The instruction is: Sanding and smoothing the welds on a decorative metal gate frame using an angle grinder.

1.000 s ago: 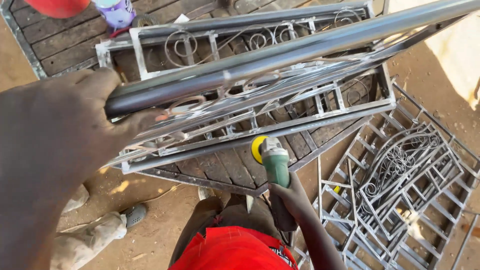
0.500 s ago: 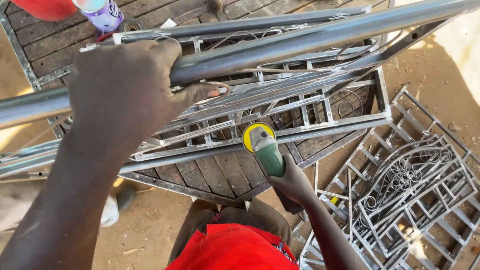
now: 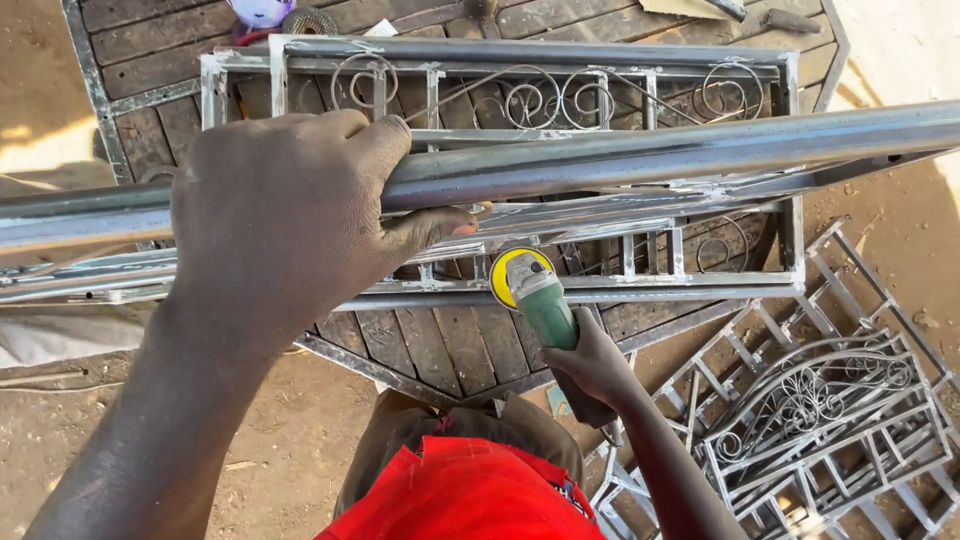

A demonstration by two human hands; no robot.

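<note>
The angle grinder [image 3: 545,305] has a green body and a yellow disc guard; its disc end sits against the lower rail of the metal frame [image 3: 620,290], near the middle of the view. The right hand [image 3: 590,365] is clenched around the rear of the grinder body, arm coming up from below. The left hand [image 3: 290,220] wraps over a long steel tube [image 3: 700,150], fingers curled across its top and the thumb tucked under, pointing right. The tube runs across the view from left edge to right edge, above the frame and close to the camera.

The frame is welded from square bars with scrollwork [image 3: 560,100] along its upper band. It lies on a desk [image 3: 150,40] of dark wooden planks edged in metal.

On the dirt ground [image 3: 80,440] to the right lie more welded grilles [image 3: 820,420] with scroll ornament, stacked loosely. The person wears a red garment [image 3: 470,495], seen at bottom centre.
</note>
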